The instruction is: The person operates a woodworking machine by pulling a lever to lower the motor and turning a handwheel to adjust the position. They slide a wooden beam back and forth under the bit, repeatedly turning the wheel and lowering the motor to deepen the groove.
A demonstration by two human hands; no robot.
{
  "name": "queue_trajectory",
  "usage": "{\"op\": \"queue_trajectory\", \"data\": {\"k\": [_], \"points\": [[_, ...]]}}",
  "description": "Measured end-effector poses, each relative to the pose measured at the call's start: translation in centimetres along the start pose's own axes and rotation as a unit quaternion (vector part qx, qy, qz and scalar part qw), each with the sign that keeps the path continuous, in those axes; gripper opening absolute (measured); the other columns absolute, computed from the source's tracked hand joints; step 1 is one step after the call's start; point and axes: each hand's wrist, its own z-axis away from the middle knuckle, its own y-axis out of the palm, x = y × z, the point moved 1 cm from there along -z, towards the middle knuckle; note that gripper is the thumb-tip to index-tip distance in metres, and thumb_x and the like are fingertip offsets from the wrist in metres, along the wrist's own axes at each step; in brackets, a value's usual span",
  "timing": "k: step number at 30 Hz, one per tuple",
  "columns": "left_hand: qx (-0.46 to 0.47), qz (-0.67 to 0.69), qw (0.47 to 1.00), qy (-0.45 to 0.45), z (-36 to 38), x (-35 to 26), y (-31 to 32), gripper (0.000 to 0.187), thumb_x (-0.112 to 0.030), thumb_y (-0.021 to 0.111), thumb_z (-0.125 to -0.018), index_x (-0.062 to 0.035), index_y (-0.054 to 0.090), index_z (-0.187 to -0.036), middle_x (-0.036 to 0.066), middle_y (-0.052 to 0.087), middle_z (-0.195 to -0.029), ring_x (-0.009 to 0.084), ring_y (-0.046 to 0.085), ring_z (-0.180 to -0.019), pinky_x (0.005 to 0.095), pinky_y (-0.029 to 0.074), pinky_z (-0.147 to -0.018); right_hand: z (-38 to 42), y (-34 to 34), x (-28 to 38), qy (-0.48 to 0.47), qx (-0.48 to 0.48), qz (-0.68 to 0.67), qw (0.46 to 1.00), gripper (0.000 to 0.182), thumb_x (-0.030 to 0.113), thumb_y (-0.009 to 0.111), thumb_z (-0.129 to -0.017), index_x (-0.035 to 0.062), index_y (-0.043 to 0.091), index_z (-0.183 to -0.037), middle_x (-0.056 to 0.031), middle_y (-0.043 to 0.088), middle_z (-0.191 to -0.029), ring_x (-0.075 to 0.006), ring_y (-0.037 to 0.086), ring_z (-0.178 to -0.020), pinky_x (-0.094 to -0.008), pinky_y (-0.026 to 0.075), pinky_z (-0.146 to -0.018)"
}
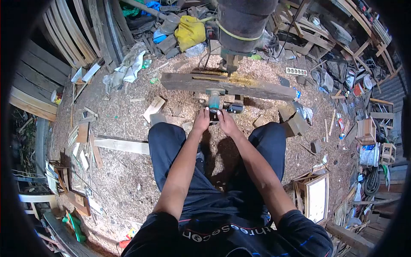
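Observation:
Between my knees, my left hand [201, 121] and my right hand [227, 123] come together, fingers closed, on the near end of a teal and black power tool [214, 102]. Its exact kind is hard to make out. The tool's far end meets the near face of a long dark wooden beam [257, 91] lying crosswise in front of me. Pale yellow wood shows along part of the beam's top. My fingertips are partly hidden by the backs of my hands.
A large dark cylindrical machine [244, 25] hangs over the beam's far side. Wood shavings [124, 184] cover the ground. A pale board [122, 145] lies left of my knee, a wooden frame [316, 199] to the right. Beyond sits a yellow bag [189, 33].

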Motion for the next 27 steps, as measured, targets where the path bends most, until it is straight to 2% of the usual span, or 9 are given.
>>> {"op": "queue_trajectory", "data": {"k": [5,8,11,14,17,20,24,25,27], "points": [[0.021,-0.02,1.0,0.004,0.2,-2.9,-1.3,0.043,-0.039,0.037,-0.099,-0.0019,0.054,-0.113,0.031,0.058,-0.111,0.0479,0.055,-0.103,0.0517,0.044,-0.088,-0.6,-0.5,0.1,-0.004,-0.028,-0.008,1.0,0.034,0.027,0.054,-0.095,-0.0032,0.055,-0.112,-0.0267,0.061,-0.105,-0.0439,0.057,-0.102,-0.0452,0.046,-0.088],[0.021,-0.007,0.999,0.028,0.7,-2.6,-1.0,0.037,-0.033,0.044,-0.097,-0.0035,0.055,-0.116,0.028,0.059,-0.112,0.045,0.056,-0.105,0.0487,0.044,-0.091,-0.2,-1.0,0.2,-0.033,-0.01,-0.007,0.999,0.031,0.022,0.055,-0.095,-0.0019,0.055,-0.113,-0.0218,0.062,-0.097,-0.0376,0.061,-0.091,-0.041,0.049,-0.081],[0.003,0.004,0.997,0.082,0.4,-0.5,0.1,0.033,-0.026,0.05,-0.095,-0.0037,0.055,-0.118,0.024,0.059,-0.112,0.0435,0.055,-0.107,0.0471,0.043,-0.094,0.4,-0.7,-0.4,-0.075,-0.029,0.011,0.997,0.036,0.022,0.057,-0.092,-0.0031,0.053,-0.117,-0.0271,0.059,-0.112,-0.0421,0.057,-0.106,-0.0452,0.045,-0.093],[-0.014,0.021,0.992,0.125,0.9,0.0,0.4,0.032,-0.021,0.053,-0.093,-0.0034,0.054,-0.119,0.023,0.058,-0.112,0.0424,0.054,-0.108,0.0462,0.043,-0.095,1.0,-0.1,-0.7,-0.09,-0.039,0.005,0.995,0.041,0.021,0.059,-0.091,-0.0021,0.049,-0.124,-0.0268,0.057,-0.117,-0.0425,0.055,-0.109,-0.0453,0.043,-0.097],[-0.025,0.011,0.989,0.146,1.2,-0.2,0.2,0.033,-0.02,0.054,-0.093,-0.0032,0.052,-0.121,0.023,0.056,-0.114,0.0414,0.053,-0.11,0.0455,0.043,-0.096,1.5,0.1,-0.5,-0.123,-0.071,0.036,0.989,0.039,0.019,0.06,-0.091,0.0006,0.049,-0.124,-0.0233,0.057,-0.113,-0.0393,0.058,-0.1,-0.041,0.047,-0.088],[-0.023,0.009,0.99,0.141,1.4,-0.2,0.0,0.034,-0.023,0.052,-0.095,-0.0034,0.051,-0.123,0.023,0.055,-0.119,0.041,0.052,-0.112,0.0445,0.042,-0.097,1.3,0.1,-0.6,-0.063,-0.045,-0.006,0.997,0.043,0.023,0.059,-0.092,-0.0015,0.048,-0.126,-0.0261,0.056,-0.117,-0.0424,0.053,-0.111,-0.0452,0.043,-0.098],[-0.004,0.034,0.997,0.067,1.1,-0.2,0.2,0.041,-0.03,0.047,-0.098,-0.0021,0.048,-0.127,0.024,0.05,-0.128,0.0407,0.048,-0.119,0.0433,0.038,-0.102,1.2,-0.1,0.4,0.129,-0.02,-0.15,0.98,0.046,0.034,0.048,-0.099,-0.0047,0.051,-0.124,-0.0203,0.061,-0.112,-0.0293,0.058,-0.106,-0.0383,0.044,-0.093],[-0.002,0.04,0.998,0.047,1.0,-0.1,0.4,0.044,-0.033,0.045,-0.098,-0.0015,0.046,-0.129,0.024,0.048,-0.13,0.0407,0.046,-0.122,0.043,0.037,-0.104,1.4,-1.1,2.9,0.208,-0.019,-0.132,0.969,0.053,0.041,0.038,-0.102,-0.0061,0.053,-0.122,-0.0184,0.062,-0.112,-0.0249,0.058,-0.104,-0.0354,0.043,-0.093],[-0.043,0.035,0.996,0.071,0.8,0.3,1.1,0.05,-0.036,0.044,-0.099,0.0003,0.041,-0.133,0.026,0.045,-0.133,0.0392,0.043,-0.126,0.0422,0.034,-0.107,-0.2,2.8,-2.4,0.182,-0.069,-0.181,0.964,0.056,0.043,0.035,-0.102,-0.0065,0.054,-0.121,-0.0181,0.062,-0.111,-0.0246,0.058,-0.102,-0.0347,0.043,-0.093]]}}
